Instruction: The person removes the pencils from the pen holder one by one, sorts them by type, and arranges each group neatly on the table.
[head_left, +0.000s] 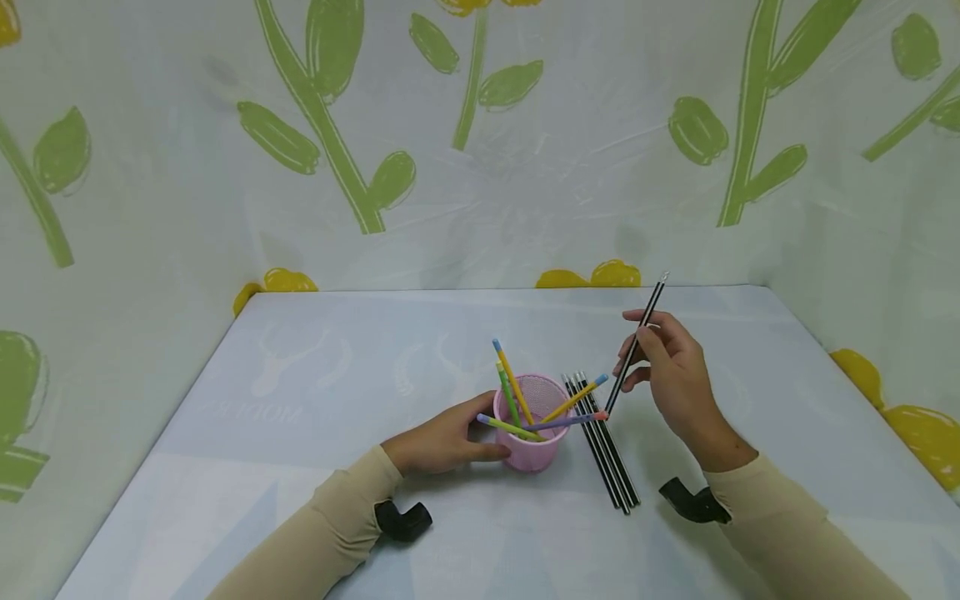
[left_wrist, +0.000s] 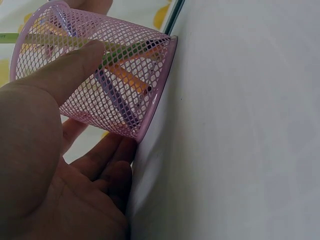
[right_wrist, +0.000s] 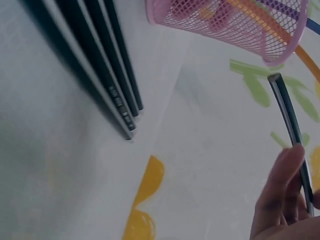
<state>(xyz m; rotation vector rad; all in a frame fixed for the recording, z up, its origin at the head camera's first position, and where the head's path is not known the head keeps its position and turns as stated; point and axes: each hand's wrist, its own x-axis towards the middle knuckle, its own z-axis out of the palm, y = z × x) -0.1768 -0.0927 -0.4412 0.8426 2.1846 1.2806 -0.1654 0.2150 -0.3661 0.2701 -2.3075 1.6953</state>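
A pink mesh pen cup stands upright on the table, with several coloured pencils leaning in it, among them a purple pencil and a yellow pencil. My left hand holds the cup from its left side; in the left wrist view the thumb lies along the mesh. To the right of the cup and raised off the table, my right hand pinches a black-and-silver striped pencil, slanted, its lower end near the cup. Several similar black pencils lie side by side between cup and right hand.
The white table carries faint printed patterns. Behind it hangs a pale backdrop with green leaves and yellow flowers. Black straps stick out at both sleeves.
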